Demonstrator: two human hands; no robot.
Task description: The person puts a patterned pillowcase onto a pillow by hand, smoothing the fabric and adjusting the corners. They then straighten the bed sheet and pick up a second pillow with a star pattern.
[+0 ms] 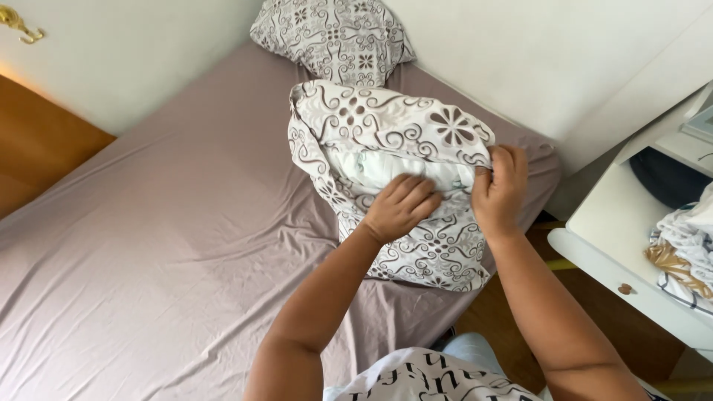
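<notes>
A pillow (405,174) shows white through the open mouth of a white pillowcase (386,122) with a brown floral pattern, held above the bed. My left hand (401,206) presses flat against the white pillow at the opening, fingers together. My right hand (501,189) pinches the pillowcase's edge at the right side of the opening. A second pillow (334,37) in the same patterned cover lies at the head of the bed.
The bed (148,245) wears a mauve fitted sheet. A white desk (631,245) stands at the right with crumpled patterned cloth (687,249) on it. White wall behind, wooden floor by the bed's right side.
</notes>
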